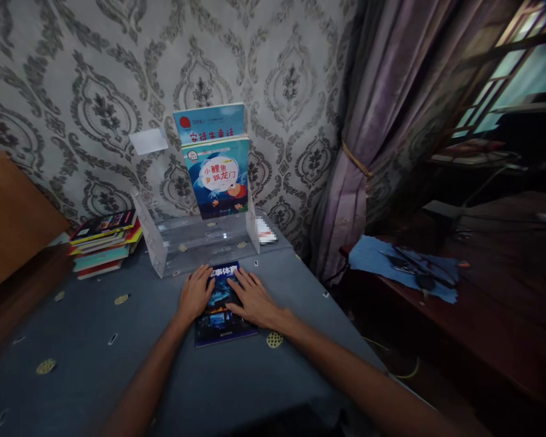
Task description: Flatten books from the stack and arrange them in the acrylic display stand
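A dark blue book (225, 328) lies flat on the cloth-covered table, its cover facing up. My left hand (196, 293) rests on its left edge with the fingers stretched out. On the right side of the cover lies my right hand (256, 298), palm down, fingers spread. Just behind the book stands a clear acrylic book rack (200, 240). Two picture books lean upright in it: a blue one with a carp drawing (221, 179) in front, and a taller light blue one (212, 118) behind.
A stack of books (107, 240) sits at the left, near a brown panel (13, 218). Behind the rack is a patterned wall (295, 79). A tied purple curtain (368, 133) hangs to the right, and a reddish-brown table (495, 315) holds a blue cloth (373, 261).
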`<state>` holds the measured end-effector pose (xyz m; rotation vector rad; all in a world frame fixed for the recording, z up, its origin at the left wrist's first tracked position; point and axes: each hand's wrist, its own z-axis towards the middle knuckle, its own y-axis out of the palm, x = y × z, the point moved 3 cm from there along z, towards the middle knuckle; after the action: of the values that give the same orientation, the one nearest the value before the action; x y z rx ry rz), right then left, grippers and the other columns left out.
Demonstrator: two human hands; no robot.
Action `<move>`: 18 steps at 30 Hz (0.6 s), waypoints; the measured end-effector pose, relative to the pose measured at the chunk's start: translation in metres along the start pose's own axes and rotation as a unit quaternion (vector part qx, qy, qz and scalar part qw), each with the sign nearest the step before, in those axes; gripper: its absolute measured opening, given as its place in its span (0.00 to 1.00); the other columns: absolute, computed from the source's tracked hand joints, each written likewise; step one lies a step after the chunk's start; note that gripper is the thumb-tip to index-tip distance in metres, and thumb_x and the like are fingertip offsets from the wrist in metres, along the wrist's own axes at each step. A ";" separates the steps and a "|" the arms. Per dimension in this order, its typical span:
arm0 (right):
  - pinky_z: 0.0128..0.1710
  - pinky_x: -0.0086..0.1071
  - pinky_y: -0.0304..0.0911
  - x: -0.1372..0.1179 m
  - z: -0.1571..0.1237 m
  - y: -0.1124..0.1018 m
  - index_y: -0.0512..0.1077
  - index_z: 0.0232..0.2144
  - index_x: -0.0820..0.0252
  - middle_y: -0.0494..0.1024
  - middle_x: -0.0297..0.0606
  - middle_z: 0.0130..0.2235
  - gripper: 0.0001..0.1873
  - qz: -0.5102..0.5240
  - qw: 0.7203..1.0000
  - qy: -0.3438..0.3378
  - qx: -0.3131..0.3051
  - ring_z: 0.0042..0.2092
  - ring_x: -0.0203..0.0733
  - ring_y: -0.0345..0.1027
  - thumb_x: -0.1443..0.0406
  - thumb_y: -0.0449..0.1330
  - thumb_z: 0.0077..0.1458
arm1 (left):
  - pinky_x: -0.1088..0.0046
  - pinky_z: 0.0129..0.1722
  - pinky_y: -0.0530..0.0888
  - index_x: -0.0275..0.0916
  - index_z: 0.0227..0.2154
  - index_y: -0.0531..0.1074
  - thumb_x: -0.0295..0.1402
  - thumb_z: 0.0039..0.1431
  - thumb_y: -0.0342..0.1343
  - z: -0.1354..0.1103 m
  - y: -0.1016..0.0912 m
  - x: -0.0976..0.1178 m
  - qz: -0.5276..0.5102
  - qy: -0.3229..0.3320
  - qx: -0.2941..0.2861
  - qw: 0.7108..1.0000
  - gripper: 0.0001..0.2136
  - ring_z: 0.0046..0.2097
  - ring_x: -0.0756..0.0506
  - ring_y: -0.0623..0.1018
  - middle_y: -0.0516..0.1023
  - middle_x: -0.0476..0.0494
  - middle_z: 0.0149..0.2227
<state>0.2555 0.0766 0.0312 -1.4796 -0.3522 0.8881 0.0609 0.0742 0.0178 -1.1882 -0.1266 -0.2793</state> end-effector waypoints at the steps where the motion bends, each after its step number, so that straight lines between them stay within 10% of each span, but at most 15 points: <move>1: 0.69 0.51 0.40 0.000 0.000 0.000 0.57 0.67 0.65 0.50 0.55 0.71 0.36 -0.001 1.000 -0.001 0.000 0.73 0.57 0.38 0.50 0.53 0.65 | 0.54 0.63 0.65 0.35 0.55 0.72 0.33 0.68 0.46 0.000 0.000 -0.001 -0.001 0.001 0.003 1.000 0.18 0.63 0.39 0.70 0.73 0.35 0.60; 18: 0.69 0.53 0.39 0.001 -0.002 -0.003 0.59 0.67 0.63 0.51 0.55 0.71 0.36 0.053 0.999 0.008 0.006 0.72 0.57 0.39 0.50 0.56 0.63 | 0.53 0.56 0.68 0.35 0.52 0.72 0.33 0.66 0.46 -0.009 -0.014 0.006 0.036 -0.100 0.014 0.994 0.17 0.57 0.34 0.73 0.77 0.31 0.53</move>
<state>0.2582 0.0764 0.0334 -1.5039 -0.2567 0.9609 0.0620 0.0597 0.0286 -1.1886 -0.2615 -0.0934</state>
